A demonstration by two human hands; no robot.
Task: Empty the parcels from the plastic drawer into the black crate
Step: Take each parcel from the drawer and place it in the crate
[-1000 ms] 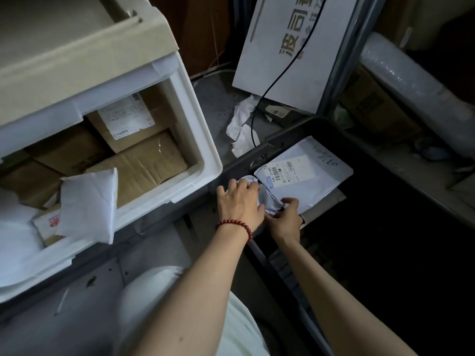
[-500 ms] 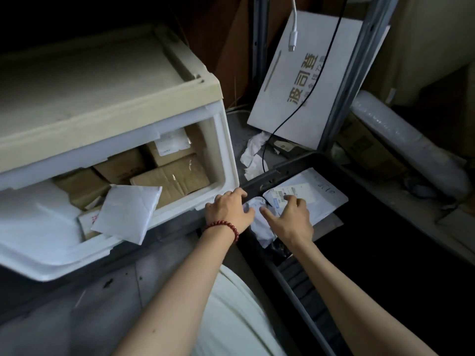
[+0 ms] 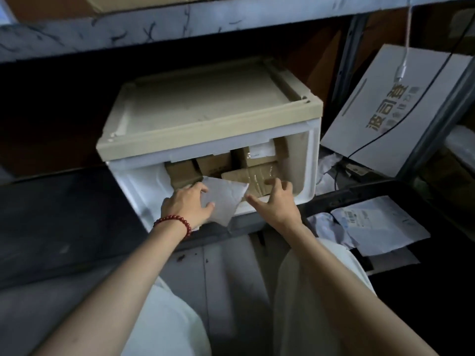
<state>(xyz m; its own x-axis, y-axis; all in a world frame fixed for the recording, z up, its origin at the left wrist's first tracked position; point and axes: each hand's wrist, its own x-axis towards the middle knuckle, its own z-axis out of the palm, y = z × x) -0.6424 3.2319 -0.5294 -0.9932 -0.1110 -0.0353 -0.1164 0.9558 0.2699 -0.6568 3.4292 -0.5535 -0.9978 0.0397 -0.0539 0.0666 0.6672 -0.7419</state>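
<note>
The white plastic drawer (image 3: 307, 160) stands open under its beige top, with several brown cardboard parcels (image 3: 259, 176) inside. A white flat parcel (image 3: 226, 201) leans over the drawer's front edge. My left hand (image 3: 189, 205), with a red bead bracelet on the wrist, rests on that white parcel's left side with fingers curled around it. My right hand (image 3: 276, 201) hovers over the drawer's front edge with fingers spread, just right of the white parcel and touching nothing I can make out. The black crate (image 3: 341, 195) sits at the right and holds white mailer bags (image 3: 377, 224).
A white cardboard box (image 3: 393, 109) with printed characters leans against a metal shelf post at the right, with a cable hanging in front of it. A shelf board (image 3: 180, 19) runs overhead. Crumpled white paper (image 3: 327, 170) lies between drawer and crate. My knees in white trousers fill the foreground.
Both hands left the white mailer bags in the black crate and moved left to the drawer. My left hand now lies on the white flat parcel; the view swung left and up.
</note>
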